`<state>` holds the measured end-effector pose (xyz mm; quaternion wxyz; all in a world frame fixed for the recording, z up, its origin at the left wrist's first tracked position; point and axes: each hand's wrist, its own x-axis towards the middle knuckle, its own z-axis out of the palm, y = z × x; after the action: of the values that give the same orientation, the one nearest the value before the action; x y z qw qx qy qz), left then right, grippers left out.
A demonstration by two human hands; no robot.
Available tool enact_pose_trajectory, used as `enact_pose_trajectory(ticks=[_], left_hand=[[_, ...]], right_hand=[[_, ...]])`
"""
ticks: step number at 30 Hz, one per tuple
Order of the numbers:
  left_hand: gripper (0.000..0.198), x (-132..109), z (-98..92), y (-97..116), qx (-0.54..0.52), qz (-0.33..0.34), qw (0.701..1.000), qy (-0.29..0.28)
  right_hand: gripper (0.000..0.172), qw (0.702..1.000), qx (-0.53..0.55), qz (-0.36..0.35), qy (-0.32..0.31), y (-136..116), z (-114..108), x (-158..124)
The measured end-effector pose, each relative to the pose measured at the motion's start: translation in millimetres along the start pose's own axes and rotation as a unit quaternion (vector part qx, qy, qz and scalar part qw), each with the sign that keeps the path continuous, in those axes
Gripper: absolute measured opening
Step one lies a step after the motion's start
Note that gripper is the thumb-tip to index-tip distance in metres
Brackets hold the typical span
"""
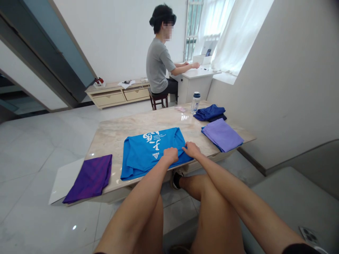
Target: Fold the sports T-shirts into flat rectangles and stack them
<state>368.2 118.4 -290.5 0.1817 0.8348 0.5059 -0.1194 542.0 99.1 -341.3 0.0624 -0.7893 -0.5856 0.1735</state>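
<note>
Blue shirt (148,151) flat on table (116,132); left hand (171,155) and right hand (192,149) both pinch its near edge.

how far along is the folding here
Done: the purple shirt, left, and the lavender cloth, right, lie folded flat. In hand: the blue shirt, sides tucked in, left hand and right hand pinching its near edge. Left: probably the navy cloth behind, which looks loosely bunched.
</note>
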Motion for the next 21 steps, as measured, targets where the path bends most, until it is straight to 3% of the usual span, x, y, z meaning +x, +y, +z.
enact_pose_trajectory(ticks=[6,13,16,21], left_hand=[[0.045,9,1.2,-4,-0.009,-0.029,1.000,0.003],[0.038,19,7.7,1,-0.026,-0.054,0.998,-0.010],[0.036,22,9.9,10,-0.031,-0.050,0.998,0.005],[0.042,23,14.7,39,-0.044,-0.035,0.998,0.026]], right_hand=[[0.024,1.000,0.005,-0.004,0.004,-3,-2,2],[0.026,0.998,0.043,0.046,-0.014,8,-8,-13],[0.022,0.995,0.069,0.066,-0.029,18,-8,-18],[0.031,0.990,0.090,0.111,0.018,38,-12,-21]])
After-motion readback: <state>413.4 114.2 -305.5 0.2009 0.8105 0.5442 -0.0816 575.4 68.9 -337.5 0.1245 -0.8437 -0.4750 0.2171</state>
